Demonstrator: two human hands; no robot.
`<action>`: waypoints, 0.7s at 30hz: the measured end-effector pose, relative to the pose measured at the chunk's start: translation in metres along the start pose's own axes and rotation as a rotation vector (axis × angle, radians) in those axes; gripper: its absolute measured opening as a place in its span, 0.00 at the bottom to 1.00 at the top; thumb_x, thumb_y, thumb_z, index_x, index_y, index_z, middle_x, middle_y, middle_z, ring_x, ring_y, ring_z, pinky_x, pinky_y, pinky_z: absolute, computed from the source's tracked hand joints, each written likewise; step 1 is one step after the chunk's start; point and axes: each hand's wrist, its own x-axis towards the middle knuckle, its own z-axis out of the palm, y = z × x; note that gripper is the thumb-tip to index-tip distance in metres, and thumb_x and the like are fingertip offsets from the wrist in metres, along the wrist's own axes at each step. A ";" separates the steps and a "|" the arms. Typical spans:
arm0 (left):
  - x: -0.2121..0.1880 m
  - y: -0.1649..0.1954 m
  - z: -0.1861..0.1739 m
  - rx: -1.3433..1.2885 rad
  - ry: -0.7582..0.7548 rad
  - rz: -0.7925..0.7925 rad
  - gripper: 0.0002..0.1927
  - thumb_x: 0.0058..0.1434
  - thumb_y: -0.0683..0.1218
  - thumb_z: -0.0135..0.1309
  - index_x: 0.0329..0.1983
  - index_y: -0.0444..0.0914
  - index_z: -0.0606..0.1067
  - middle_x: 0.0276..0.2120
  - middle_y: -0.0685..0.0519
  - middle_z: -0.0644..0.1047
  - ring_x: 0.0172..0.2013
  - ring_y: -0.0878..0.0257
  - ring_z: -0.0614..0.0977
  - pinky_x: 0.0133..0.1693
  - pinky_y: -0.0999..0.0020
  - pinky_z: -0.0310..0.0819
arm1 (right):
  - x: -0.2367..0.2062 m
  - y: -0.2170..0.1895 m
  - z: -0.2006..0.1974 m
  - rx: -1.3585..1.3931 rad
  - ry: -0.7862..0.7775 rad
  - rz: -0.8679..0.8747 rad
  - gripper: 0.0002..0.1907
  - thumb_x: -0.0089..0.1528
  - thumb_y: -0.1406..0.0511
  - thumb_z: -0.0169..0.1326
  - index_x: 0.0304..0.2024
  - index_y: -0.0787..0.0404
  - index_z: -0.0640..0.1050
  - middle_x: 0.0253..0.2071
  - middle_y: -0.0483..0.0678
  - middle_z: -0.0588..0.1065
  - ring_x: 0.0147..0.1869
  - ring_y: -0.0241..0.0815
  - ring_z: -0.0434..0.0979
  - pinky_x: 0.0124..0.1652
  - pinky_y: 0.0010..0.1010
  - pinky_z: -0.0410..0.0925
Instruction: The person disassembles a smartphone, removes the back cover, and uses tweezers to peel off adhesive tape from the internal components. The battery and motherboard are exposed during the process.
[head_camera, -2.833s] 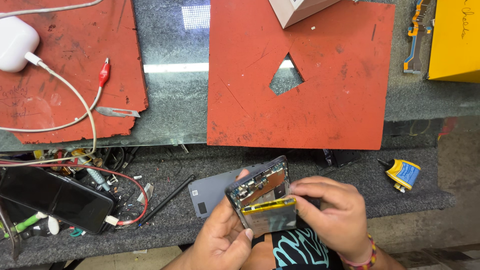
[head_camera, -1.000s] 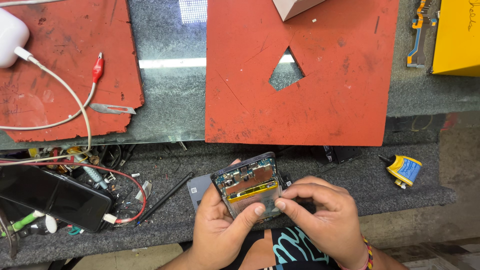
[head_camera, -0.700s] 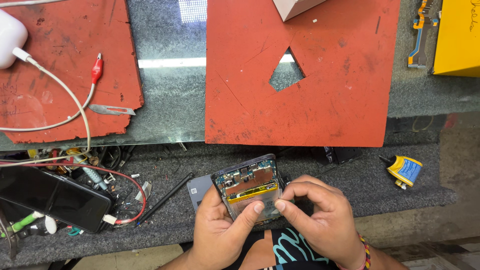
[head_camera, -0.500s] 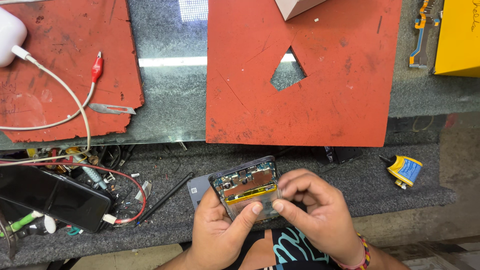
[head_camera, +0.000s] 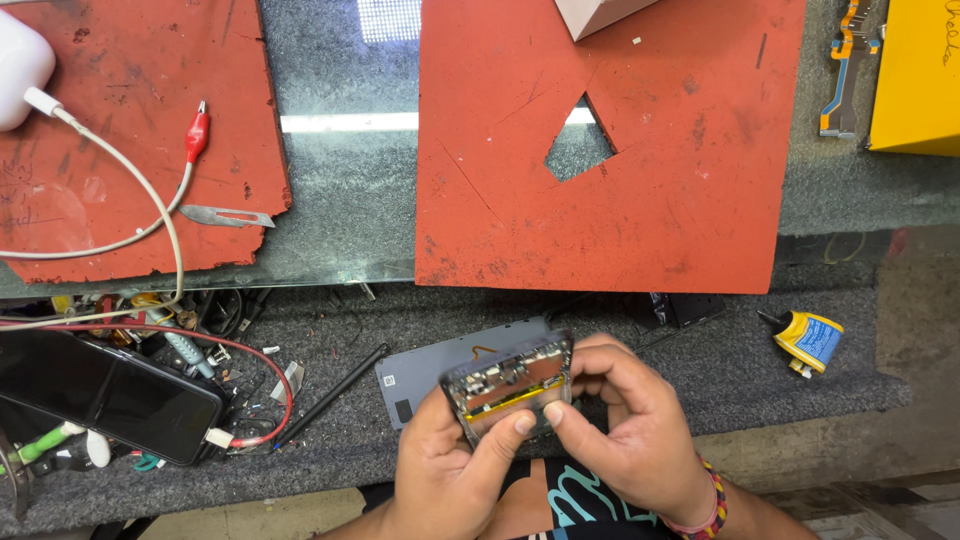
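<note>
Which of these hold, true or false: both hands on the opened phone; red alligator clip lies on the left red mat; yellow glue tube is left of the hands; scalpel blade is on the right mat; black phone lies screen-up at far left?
1. Both the left hand and the right hand grip the opened phone. True.
2. The red alligator clip lies on the left red mat. True.
3. The yellow glue tube is left of the hands. False: it lies to their right.
4. The scalpel blade is on the right red mat. False: it sits at the left mat's lower edge.
5. The black phone lies screen-up at far left. True.
</note>
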 end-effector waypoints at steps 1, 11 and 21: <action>-0.002 -0.001 0.000 0.018 -0.001 0.000 0.16 0.67 0.35 0.55 0.58 0.28 0.73 0.51 0.43 0.82 0.52 0.61 0.83 0.55 0.65 0.78 | 0.000 -0.001 -0.001 0.017 -0.006 -0.031 0.19 0.61 0.75 0.60 0.54 0.72 0.73 0.52 0.52 0.71 0.55 0.39 0.76 0.55 0.30 0.72; -0.004 -0.007 -0.004 0.280 -0.087 0.192 0.16 0.68 0.36 0.58 0.59 0.30 0.73 0.52 0.43 0.84 0.53 0.61 0.85 0.56 0.66 0.81 | -0.006 0.005 -0.004 0.215 0.073 -0.046 0.15 0.62 0.77 0.58 0.52 0.74 0.77 0.54 0.58 0.74 0.56 0.45 0.79 0.56 0.35 0.76; -0.002 -0.002 0.000 0.389 -0.091 0.173 0.17 0.67 0.38 0.60 0.59 0.31 0.74 0.48 0.46 0.85 0.49 0.63 0.86 0.51 0.68 0.82 | -0.006 0.006 -0.003 0.267 0.079 -0.163 0.10 0.63 0.77 0.58 0.48 0.74 0.79 0.46 0.56 0.75 0.51 0.42 0.75 0.49 0.30 0.73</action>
